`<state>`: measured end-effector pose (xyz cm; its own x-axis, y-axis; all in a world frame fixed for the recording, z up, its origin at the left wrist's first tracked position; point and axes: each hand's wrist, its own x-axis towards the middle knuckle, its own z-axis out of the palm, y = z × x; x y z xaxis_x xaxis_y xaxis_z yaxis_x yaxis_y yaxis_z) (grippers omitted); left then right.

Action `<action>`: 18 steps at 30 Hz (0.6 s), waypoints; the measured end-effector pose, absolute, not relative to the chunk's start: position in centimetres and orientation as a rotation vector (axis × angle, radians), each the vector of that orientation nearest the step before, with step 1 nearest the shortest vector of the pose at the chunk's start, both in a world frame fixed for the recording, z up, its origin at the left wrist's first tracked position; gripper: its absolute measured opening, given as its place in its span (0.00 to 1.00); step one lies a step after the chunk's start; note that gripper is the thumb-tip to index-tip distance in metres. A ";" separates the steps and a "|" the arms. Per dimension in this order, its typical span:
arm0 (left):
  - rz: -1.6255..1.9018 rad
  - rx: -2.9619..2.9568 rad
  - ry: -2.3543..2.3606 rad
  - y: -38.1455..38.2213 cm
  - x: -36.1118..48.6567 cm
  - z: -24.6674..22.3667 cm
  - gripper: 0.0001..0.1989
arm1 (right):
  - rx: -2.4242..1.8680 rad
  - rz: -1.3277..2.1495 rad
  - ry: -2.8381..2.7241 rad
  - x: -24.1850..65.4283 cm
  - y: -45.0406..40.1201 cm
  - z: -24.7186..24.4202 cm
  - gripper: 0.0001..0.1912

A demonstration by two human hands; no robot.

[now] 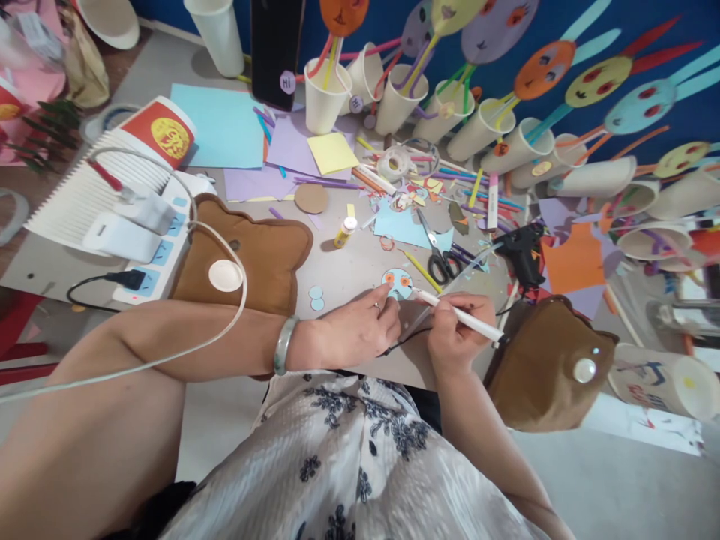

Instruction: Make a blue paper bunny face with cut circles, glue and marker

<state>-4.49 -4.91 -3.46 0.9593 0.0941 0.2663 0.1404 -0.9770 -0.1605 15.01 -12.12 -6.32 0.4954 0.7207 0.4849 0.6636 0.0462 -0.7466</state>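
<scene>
Purple tag [287, 81] reads "Hi". My right grip [462, 330] pinches white pen [478, 323], tip at blue face [397, 286]; left grip [360, 326] touches face's left side, closure unclear.

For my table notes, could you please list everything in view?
Paper cups: many, mostly white, back and right
Stick faces: several, mixed colours, above cups
Paper sheets: several, mixed colours, back and right
Scraps: many, mixed colours, centre
Tube: one, yellow, centre
Scissors: one, black-handled, centre
Glue gun: one, black, right
Cushions: two, brown, either side
Power strip: one, white, left
Small face: one, blue, centre
Pen: one, white, centre
Left hand: one, bare, on small face
Right hand: one, bare, holding pen
</scene>
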 end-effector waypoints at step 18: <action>-0.383 -2.994 -0.159 -4.7 -4.5 -3.1 0.17 | -1.662 0.108 -1.126 15.5 -12.4 -7.0 0.11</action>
<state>-4.50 -4.68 -3.08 0.9625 0.0886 0.2566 0.1187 -0.9874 -0.1044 15.52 -12.40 -6.95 0.5485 0.7087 0.4437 0.6118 0.0216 -0.7907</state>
